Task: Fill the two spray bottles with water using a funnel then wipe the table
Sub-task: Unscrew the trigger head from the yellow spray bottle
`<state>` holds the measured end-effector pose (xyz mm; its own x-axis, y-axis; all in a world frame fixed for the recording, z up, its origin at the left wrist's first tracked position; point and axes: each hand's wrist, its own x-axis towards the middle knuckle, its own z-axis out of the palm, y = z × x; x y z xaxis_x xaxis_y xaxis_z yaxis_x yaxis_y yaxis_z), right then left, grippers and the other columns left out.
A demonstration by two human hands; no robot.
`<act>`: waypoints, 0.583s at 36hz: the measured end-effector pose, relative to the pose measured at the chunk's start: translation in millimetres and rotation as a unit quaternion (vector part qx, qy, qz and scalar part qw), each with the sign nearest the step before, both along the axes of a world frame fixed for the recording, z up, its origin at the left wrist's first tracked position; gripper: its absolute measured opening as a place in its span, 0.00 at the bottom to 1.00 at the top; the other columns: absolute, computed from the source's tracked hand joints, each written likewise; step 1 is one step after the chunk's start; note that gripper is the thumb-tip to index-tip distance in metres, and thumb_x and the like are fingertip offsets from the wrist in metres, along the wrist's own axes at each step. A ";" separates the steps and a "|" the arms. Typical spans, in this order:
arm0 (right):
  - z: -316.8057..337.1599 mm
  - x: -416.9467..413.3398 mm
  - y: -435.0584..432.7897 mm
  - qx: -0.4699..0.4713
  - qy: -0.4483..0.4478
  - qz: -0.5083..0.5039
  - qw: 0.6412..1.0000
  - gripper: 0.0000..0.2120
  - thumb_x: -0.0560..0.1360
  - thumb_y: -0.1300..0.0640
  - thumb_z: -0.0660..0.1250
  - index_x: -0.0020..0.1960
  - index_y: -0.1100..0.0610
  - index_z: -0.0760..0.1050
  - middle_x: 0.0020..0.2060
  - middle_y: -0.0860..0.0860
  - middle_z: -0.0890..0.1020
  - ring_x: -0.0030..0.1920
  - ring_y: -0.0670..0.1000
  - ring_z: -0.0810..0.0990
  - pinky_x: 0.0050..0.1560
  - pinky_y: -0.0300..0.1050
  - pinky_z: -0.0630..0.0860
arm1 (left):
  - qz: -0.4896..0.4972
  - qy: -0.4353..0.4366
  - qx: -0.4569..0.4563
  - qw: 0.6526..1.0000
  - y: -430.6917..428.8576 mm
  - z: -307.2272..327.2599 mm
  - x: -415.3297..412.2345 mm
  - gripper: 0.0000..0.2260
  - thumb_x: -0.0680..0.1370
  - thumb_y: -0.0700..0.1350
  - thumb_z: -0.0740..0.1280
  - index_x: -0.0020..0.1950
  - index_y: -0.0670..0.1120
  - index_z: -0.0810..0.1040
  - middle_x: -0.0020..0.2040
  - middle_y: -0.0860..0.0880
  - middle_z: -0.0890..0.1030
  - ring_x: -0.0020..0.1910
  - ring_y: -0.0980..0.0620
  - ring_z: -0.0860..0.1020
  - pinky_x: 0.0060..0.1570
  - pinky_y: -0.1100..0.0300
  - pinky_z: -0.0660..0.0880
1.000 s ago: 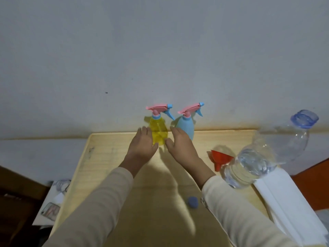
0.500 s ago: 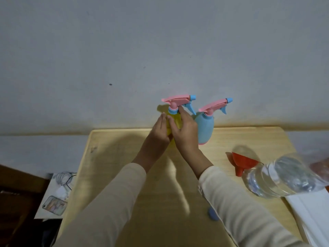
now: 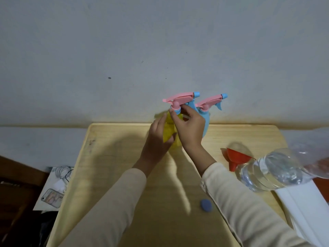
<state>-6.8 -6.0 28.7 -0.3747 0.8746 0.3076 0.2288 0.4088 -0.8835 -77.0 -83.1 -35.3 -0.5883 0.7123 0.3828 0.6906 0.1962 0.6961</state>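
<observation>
Mostly hidden between both hands, the yellow spray bottle (image 3: 168, 133) stands at the bench's (image 3: 110, 157) far edge. The left grip (image 3: 156, 139) wraps its body and the right grip (image 3: 190, 129) pinches the collar under the pink sprayer. Behind the right grip, the blue spray bottle (image 3: 206, 122) is half covered. Rightward lie the funnel (image 3: 235, 157) and a blurred water bottle (image 3: 270, 172) with its neck cut off.

A pale wooden desk (image 3: 110, 157) fills the lower middle of the frame. Near its upper edge stand a yellow spray bottle (image 3: 169, 135) and, just right of it, a blue spray bottle (image 3: 206, 122). At right a red funnel (image 3: 235, 157) sits just beside a clear water bottle (image 3: 270, 172), with a small blue cap (image 3: 206, 205) lower down and white folded sheets (image 3: 306, 207) at the lower right edge.
</observation>
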 end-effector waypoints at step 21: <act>39.3 141.4 -35.3 -0.123 0.018 0.054 0.991 0.13 0.65 0.49 0.77 0.35 0.58 0.80 0.23 0.44 0.74 0.24 0.41 0.69 0.29 0.31 0.64 | -0.074 -0.157 -0.047 0.984 -84.4 37.3 151.7 0.41 0.73 0.51 0.72 0.72 0.66 0.45 0.61 0.58 0.68 0.56 0.72 0.67 0.56 0.81 0.61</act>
